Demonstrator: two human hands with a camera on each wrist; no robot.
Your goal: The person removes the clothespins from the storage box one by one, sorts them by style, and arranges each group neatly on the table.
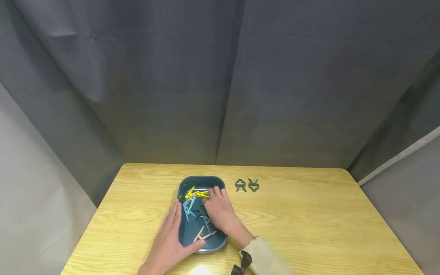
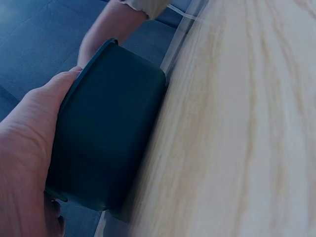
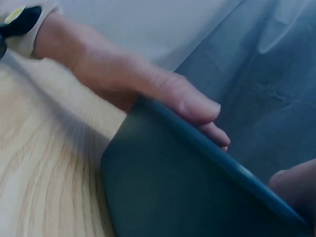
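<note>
A: Where is the tray [image 1: 183,186] found?
B: It is set on the tabletop [image 1: 309,221], left of centre. A dark blue tray, holding clothespins: two yellow pegs [image 1: 196,193] at the far end, blue pegs [image 1: 189,206] in the middle, beige pegs [image 1: 203,235] at the near end.

A: How is the left hand [image 1: 168,238] placed?
B: It is laid along the tray's left wall, fingers straight, with the thumb hooked over the near rim. In the left wrist view the palm [image 2: 24,148] is seen pressed against the tray's outer wall [image 2: 108,133].

A: And the right hand [image 1: 218,209]?
B: It is lowered into the tray over the pegs, fingers reaching toward the yellow pegs. Whether anything is pinched cannot be told.

A: What else is seen?
B: Two dark clips [image 1: 246,185] are lying side by side just right of the tray's far end.
</note>
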